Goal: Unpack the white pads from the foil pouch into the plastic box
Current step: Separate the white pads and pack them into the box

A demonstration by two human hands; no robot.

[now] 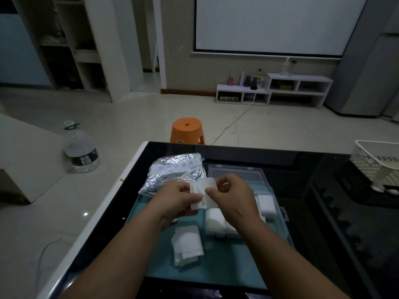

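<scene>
Dim room, pale tiled floor (133, 117). Glossy black tabletop (302, 212) with a white border along its left edge; a teal mat (216, 268) lies on it, reaching from mid-table toward the near edge. Far wall carries a big white projection screen (278, 24), with a low white shelf unit (274, 91) under it holding small bottles; labels too small to read. An orange stool (187, 130) stands just past the far edge of the tabletop. A large clear water bottle (81, 149) sits on the floor off the left edge; its dark label is unreadable. A white perforated basket (376, 162) is at the right edge of the tabletop. Cable runs across the floor from the shelf unit.

Foil pouch (172, 171) lies crumpled at the mat's far left corner, white printed strip with small round icons, text not legible. Plastic box (239, 201), clear, sits open on the mat's right half, lid tipped back toward the far edge; white pads in box (266, 203) fill its compartments, partly hidden by the right forearm. Loose pile of white pads (186, 244) lies on the mat left of the box, nearer the near edge.

Left hand (176, 198) and right hand (232, 196) are both raised over the mat between pouch and box, each pinching the held white pad (203, 194) with fingertips, one on either side. Bare black tabletop between box and basket; near left of the mat also open.
</scene>
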